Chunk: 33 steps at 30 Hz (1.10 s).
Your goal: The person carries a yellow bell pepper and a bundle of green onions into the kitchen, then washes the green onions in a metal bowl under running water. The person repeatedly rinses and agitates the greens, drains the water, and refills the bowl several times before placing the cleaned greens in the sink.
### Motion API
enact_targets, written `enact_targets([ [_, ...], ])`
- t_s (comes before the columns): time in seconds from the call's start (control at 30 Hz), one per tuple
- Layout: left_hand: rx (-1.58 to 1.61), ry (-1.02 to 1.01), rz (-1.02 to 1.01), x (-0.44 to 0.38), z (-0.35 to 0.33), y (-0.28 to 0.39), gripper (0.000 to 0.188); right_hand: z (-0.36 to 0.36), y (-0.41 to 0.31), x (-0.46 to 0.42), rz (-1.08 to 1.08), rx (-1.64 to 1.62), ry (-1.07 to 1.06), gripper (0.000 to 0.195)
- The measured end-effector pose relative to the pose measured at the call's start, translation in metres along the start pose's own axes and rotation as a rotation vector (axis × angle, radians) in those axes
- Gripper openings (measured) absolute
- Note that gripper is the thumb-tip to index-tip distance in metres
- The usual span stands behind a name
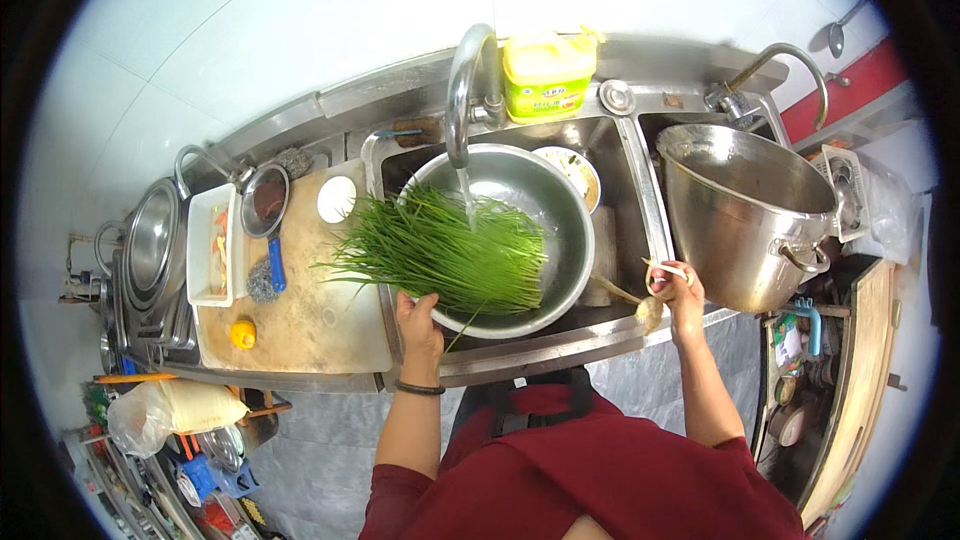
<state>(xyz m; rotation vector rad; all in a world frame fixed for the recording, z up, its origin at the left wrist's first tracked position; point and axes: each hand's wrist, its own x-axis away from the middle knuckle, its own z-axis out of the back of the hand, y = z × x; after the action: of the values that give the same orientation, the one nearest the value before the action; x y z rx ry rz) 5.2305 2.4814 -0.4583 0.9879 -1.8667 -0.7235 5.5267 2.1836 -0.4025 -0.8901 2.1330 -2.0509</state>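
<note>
A bundle of long green Chinese chives [457, 255] lies in a large stainless steel basin [566, 292], its leafy tips hanging over the left rim. Water runs onto it from a curved chrome faucet [459, 112]. At the basin's near left rim, my left hand [420, 334] has thumb and fingers pinched on the edge, close against the leaves. My right hand [681, 296] is right of the basin, over the sink's front edge, holding a pale, limp strip [656, 277]. A brownish clump [649, 311] hangs from that strip.
A big steel pot [742, 217] stands in the right sink. Behind the basin are a yellow-green jug [549, 79] and a patterned bowl [577, 172]. A stained cutting board [300, 315] at left carries a white tray [210, 247], a blue-handled strainer [276, 262] and a yellow object [243, 334].
</note>
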Motion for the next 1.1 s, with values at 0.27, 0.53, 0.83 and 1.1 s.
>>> enact_targets([
  [0.27,-0.042,0.046,0.025,-0.015,0.019,-0.02,0.04,0.059,-0.045,0.083,0.095,-0.142,0.211,0.02],
  [0.53,-0.193,0.111,0.14,-0.015,0.024,-0.016,0.022,0.118,-0.069,0.168,0.224,-0.251,0.393,0.022],
  [0.83,-0.523,0.265,-0.333,0.035,0.041,-0.007,0.019,0.228,-0.077,0.196,0.336,-0.342,0.566,0.025],
  [1.1,-0.767,-0.625,-0.115,0.23,-0.13,-0.107,0.025,0.251,-0.06,0.172,0.222,-0.506,0.117,0.015],
])
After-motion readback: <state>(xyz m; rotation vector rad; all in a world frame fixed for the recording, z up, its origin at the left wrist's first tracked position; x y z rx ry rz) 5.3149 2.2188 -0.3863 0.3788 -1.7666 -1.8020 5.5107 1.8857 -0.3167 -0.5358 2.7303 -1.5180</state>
